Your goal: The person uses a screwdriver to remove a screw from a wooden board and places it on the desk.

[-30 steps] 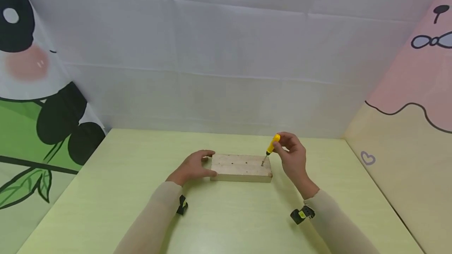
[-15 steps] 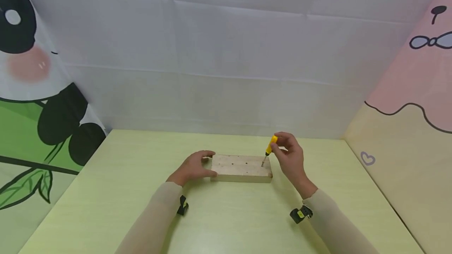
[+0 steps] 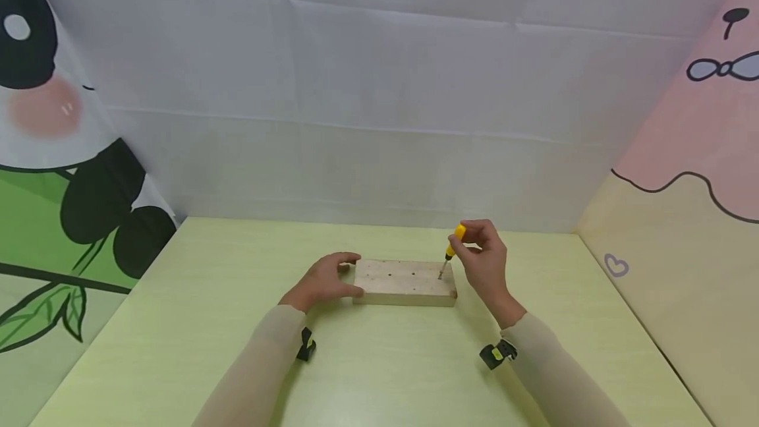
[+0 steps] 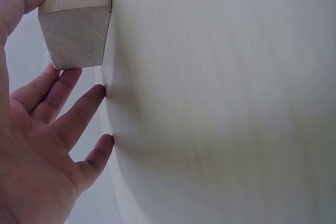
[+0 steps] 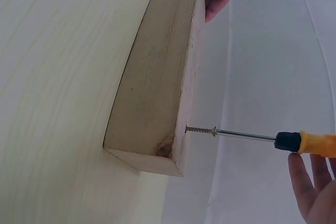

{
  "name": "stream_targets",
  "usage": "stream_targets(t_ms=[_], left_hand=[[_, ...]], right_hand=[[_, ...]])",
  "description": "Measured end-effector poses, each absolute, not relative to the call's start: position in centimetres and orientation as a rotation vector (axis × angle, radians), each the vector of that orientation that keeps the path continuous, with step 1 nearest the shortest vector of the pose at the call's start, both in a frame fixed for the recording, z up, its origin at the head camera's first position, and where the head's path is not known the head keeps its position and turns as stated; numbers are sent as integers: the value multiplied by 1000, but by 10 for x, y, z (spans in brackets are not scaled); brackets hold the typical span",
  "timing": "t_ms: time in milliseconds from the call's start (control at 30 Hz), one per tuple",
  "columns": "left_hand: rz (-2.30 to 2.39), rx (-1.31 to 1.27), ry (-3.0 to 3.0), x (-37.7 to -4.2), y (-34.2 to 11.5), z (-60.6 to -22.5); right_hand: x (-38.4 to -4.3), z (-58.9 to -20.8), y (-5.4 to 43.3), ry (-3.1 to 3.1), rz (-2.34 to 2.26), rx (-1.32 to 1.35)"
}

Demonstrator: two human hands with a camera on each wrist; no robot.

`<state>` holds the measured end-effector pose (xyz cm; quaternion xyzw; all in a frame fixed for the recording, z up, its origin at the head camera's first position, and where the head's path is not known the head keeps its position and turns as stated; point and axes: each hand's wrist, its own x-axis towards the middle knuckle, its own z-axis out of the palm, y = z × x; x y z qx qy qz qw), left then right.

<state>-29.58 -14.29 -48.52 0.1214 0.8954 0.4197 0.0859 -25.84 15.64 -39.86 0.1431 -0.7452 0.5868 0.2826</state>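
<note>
A pale wooden block (image 3: 388, 287) lies flat on the table, with a few small dark holes in its top. My left hand (image 3: 323, 280) grips its left end, thumb on the near side and fingertips on the far side; the left wrist view shows the block's end grain (image 4: 76, 35). Between the fingers of my right hand (image 3: 489, 267) is a yellow screwdriver (image 3: 455, 242), tilted over the block's right end. In the right wrist view, the tip of its shaft (image 5: 244, 135) meets the head of a screw (image 5: 201, 130), whose thread stands partly out of the wood.
The light yellow-green table (image 3: 379, 361) spreads around the block. A white cloth (image 3: 379, 117) hangs behind it, with printed panels at left and right. Small black cameras (image 3: 497, 354) sit at the wrists.
My right hand has shifted slightly left and turned around the screwdriver, whose handle stands a little more upright. The screwdriver's tip stays at the screw. My left hand and the block have not moved.
</note>
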Motion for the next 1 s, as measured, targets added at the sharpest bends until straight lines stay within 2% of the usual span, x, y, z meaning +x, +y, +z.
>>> stream_targets(t_ms=[633, 1000], left_hand=[[1290, 319, 2630, -294, -143, -484], [1305, 331, 2623, -293, -143, -484]], right_hand=[[-258, -397, 153, -2092, 1594, 438], [-260, -396, 149, -2121, 1388, 403]])
